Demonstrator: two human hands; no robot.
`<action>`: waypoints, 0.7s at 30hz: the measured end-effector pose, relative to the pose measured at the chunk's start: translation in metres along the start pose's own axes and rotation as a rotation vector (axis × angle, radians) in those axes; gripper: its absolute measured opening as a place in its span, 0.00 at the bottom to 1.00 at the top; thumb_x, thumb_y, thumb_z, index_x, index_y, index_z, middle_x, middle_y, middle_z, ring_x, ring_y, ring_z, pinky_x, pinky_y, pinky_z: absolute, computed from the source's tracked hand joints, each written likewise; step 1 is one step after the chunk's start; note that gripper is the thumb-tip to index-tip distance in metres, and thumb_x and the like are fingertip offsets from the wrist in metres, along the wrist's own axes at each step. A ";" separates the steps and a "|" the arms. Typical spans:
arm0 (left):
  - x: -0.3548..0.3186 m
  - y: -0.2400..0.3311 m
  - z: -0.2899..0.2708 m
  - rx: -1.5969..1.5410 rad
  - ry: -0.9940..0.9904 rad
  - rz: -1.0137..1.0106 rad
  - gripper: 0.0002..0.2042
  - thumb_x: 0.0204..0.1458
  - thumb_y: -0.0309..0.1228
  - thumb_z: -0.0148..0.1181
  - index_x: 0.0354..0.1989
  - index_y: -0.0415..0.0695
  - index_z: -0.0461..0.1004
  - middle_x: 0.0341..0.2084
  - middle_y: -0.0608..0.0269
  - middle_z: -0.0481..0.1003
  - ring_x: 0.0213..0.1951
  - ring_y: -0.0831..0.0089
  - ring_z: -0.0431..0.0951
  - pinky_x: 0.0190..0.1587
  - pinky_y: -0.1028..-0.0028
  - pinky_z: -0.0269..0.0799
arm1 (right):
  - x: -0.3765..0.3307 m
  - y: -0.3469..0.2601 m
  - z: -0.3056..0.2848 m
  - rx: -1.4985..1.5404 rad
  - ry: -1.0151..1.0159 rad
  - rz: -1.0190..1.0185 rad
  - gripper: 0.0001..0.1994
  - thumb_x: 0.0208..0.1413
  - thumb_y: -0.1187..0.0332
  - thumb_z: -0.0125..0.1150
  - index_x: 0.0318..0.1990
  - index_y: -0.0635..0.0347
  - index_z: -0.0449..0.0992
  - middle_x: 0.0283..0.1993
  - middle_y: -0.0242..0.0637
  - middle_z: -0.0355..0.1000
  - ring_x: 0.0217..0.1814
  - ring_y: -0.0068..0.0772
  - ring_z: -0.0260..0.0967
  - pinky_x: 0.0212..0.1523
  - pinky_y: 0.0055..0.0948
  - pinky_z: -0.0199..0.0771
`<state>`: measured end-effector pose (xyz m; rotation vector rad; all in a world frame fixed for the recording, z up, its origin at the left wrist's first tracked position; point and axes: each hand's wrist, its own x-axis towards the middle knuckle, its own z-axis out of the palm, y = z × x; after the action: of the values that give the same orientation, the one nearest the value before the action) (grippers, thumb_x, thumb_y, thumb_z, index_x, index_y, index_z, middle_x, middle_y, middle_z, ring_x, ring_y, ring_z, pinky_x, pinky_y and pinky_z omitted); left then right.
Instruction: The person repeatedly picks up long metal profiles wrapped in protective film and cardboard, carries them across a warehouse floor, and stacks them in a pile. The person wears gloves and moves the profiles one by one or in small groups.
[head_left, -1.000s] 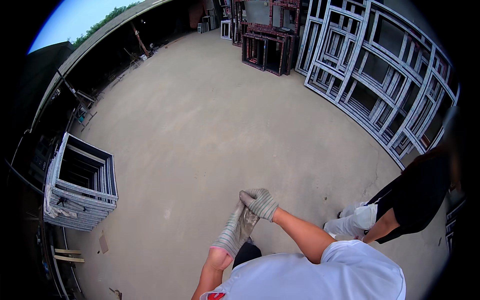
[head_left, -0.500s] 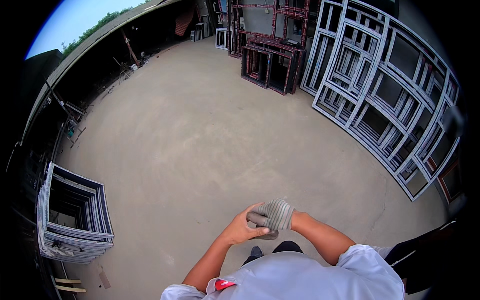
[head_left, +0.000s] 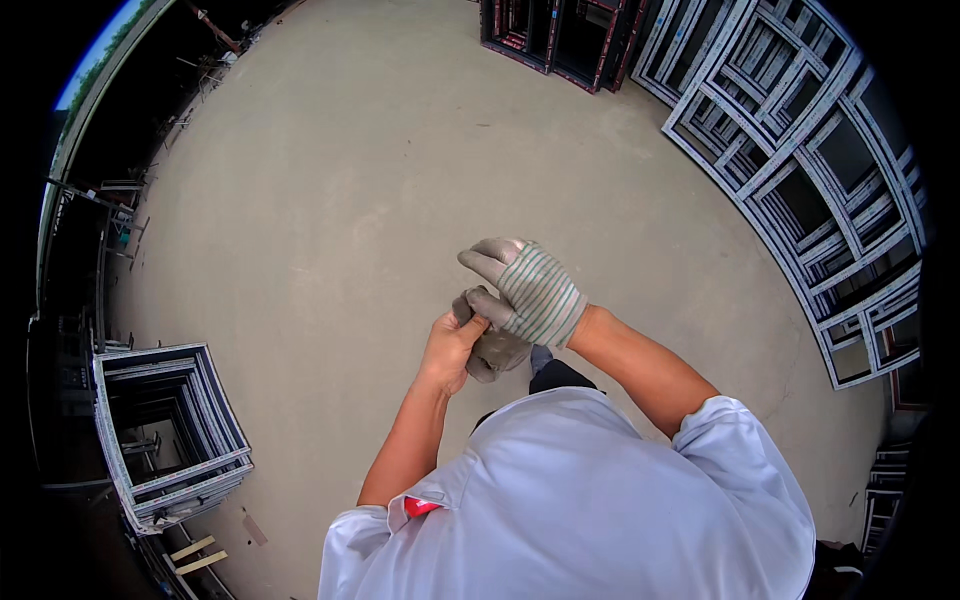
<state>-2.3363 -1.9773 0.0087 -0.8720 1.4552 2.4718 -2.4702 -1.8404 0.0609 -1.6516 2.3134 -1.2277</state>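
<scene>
My left hand (head_left: 447,350) is bare and closed on a loose grey work glove (head_left: 500,353), its thumb pressed on top near the knuckles of my right hand. The limp glove hangs below the fingers, in front of my body. On my right hand (head_left: 532,290) is a matching glove with a coated grey palm and fingers and a striped white and green back. Its fingers stretch to the left, apart from the thumb. That thumb rests against the loose glove beside my left thumb.
Black and white window frames (head_left: 175,470) stand stacked at the left. More large frames (head_left: 800,180) lean at the right, with dark red frames (head_left: 560,40) at the far side. Wooden strips (head_left: 197,552) lie at the lower left. Concrete floor (head_left: 330,180) stretches ahead.
My view has tilted further down. Both hands have moved up in the picture, and my gloved right fingers have straightened away from my left hand. The loose glove now shows more.
</scene>
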 end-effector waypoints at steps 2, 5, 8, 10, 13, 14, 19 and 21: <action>0.030 0.030 -0.013 -0.079 0.072 0.047 0.16 0.62 0.39 0.57 0.49 0.39 0.73 0.42 0.60 0.77 0.43 0.70 0.78 0.47 0.68 0.75 | 0.051 0.012 0.006 0.045 -0.047 -0.044 0.24 0.47 0.60 0.60 0.50 0.65 0.72 0.51 0.47 0.72 0.52 0.51 0.69 0.54 0.45 0.69; 0.100 0.094 -0.027 -0.293 0.089 0.113 0.23 0.65 0.48 0.50 0.52 0.38 0.71 0.46 0.55 0.76 0.47 0.64 0.78 0.51 0.63 0.75 | 0.133 0.058 0.019 0.008 -0.096 -0.164 0.29 0.45 0.59 0.61 0.54 0.68 0.70 0.54 0.50 0.70 0.59 0.52 0.66 0.61 0.46 0.64; 0.167 0.164 -0.027 -0.667 -0.018 0.091 0.27 0.65 0.52 0.44 0.54 0.37 0.68 0.50 0.51 0.73 0.52 0.60 0.75 0.54 0.59 0.72 | 0.192 0.122 0.048 -0.065 -0.175 -0.157 0.33 0.44 0.58 0.62 0.57 0.69 0.68 0.57 0.54 0.69 0.66 0.54 0.62 0.68 0.47 0.56; 0.207 0.172 -0.053 -0.654 -0.069 0.079 0.28 0.65 0.54 0.44 0.58 0.39 0.66 0.53 0.52 0.73 0.55 0.59 0.73 0.59 0.58 0.70 | 0.221 0.155 0.067 -0.088 -0.224 -0.195 0.29 0.44 0.61 0.63 0.53 0.70 0.71 0.55 0.53 0.69 0.60 0.52 0.65 0.64 0.45 0.61; 0.313 0.185 -0.096 -0.489 0.224 0.086 0.27 0.66 0.52 0.42 0.57 0.39 0.67 0.53 0.53 0.73 0.55 0.59 0.74 0.58 0.57 0.70 | 0.290 0.226 0.104 -0.130 -0.348 -0.215 0.27 0.45 0.62 0.62 0.50 0.73 0.72 0.52 0.55 0.71 0.58 0.52 0.66 0.62 0.44 0.63; 0.342 0.198 -0.104 -0.489 0.272 0.046 0.26 0.66 0.51 0.42 0.57 0.39 0.67 0.53 0.54 0.73 0.55 0.60 0.74 0.58 0.57 0.70 | 0.312 0.247 0.112 -0.147 -0.354 -0.217 0.26 0.45 0.62 0.62 0.50 0.73 0.72 0.50 0.56 0.71 0.56 0.52 0.67 0.61 0.43 0.64; 0.487 0.299 -0.134 -0.488 0.263 -0.026 0.20 0.66 0.43 0.43 0.55 0.39 0.69 0.52 0.55 0.74 0.54 0.62 0.74 0.56 0.59 0.71 | 0.450 0.345 0.098 -0.165 -0.328 -0.178 0.21 0.43 0.64 0.62 0.42 0.72 0.74 0.43 0.54 0.72 0.48 0.52 0.69 0.54 0.41 0.70; 0.533 0.346 -0.138 -0.433 0.243 -0.042 0.20 0.66 0.43 0.44 0.55 0.39 0.69 0.51 0.56 0.74 0.54 0.62 0.74 0.56 0.59 0.71 | 0.499 0.381 0.095 -0.136 -0.314 -0.119 0.18 0.41 0.66 0.63 0.38 0.69 0.74 0.40 0.51 0.71 0.46 0.51 0.68 0.50 0.40 0.71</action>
<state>-2.8560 -2.3603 -0.0720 -1.3014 0.9499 2.7756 -2.9381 -2.2564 -0.0455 -1.8917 2.1738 -0.7706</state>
